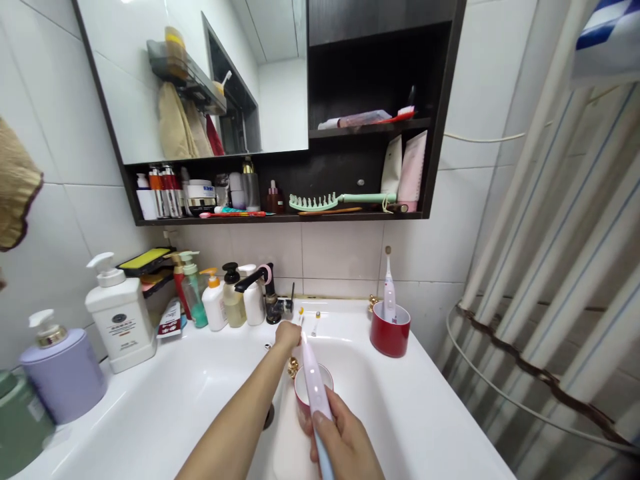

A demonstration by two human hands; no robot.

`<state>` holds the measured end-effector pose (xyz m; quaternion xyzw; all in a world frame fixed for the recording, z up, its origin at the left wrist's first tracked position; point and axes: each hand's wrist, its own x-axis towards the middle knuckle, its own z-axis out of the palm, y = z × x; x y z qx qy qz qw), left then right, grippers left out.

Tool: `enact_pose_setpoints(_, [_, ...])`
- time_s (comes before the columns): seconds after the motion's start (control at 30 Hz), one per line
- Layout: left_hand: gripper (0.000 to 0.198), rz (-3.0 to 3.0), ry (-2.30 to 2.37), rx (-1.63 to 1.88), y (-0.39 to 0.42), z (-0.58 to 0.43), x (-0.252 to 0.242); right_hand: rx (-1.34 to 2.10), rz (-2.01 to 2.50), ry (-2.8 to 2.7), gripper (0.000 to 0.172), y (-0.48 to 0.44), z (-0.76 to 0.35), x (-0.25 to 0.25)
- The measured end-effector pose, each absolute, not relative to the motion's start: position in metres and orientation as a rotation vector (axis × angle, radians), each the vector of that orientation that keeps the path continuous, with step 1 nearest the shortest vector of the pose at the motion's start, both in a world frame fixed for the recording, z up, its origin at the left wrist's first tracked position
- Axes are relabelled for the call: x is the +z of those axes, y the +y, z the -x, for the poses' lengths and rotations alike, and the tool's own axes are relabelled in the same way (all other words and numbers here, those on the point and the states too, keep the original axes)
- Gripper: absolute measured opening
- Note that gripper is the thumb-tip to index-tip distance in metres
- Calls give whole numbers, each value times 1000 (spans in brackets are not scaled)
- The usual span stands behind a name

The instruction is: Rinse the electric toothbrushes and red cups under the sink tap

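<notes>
My right hand [345,437] is wrapped around a pale pink electric toothbrush handle [314,377], which points up and away with its bare tip at the top. Stretched over the basin, my left hand [289,335] is closed at a small toothbrush head [301,316] by the sink's back ledge; its fingertips are mostly hidden. Just right of it, a second toothbrush head [317,323] lies on the ledge. Behind the handle is a red cup [300,398], white inside, with a gold ornament on its left side. What supports the cup is unclear.
At the right corner, another red cup [389,338] holds an electric toothbrush [389,293]. A black faucet [270,293] rises behind the white basin [200,380]. Pump bottles [123,320] line the left rim. A dark mirror cabinet [370,160] hangs above; pipes [545,267] stand right.
</notes>
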<state>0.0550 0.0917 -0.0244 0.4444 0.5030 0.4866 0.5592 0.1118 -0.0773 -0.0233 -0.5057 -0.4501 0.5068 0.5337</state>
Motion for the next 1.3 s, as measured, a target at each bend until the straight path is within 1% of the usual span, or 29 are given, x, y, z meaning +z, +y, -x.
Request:
enact_pose_setpoints(0.17, [6,-863,1001,1121,38,-24,-1,1329,1161,-1041,41,-83,-105,-25])
enact_pose_setpoints(0.33, [9,-584,664,1138,2,-4,9,1411,1139,-1049,43,-90,-96,-30])
enact_pose_setpoints(0.47, [10,-518,638,1170,-1,-2,6,1427,1127,-1123,43,-90,-93,-34])
enact_pose_setpoints(0.67, [15,-589,600,1147,2,-2,3,1416,1126,-1137,39,-88,-92,-39])
enact_pose_setpoints(0.8, [18,-641,602,1176,-3,-6,3,1408,1143,-1125,40,-88,-92,-40])
enact_pose_setpoints(0.93, [21,-692,637,1167,-9,-12,0,1377,1185,-1074,45,-88,-93,-38])
enact_pose_setpoints(1.3, [22,-774,732,1154,-16,-18,2,1198,1264,-1153,45,-89,-94,-40])
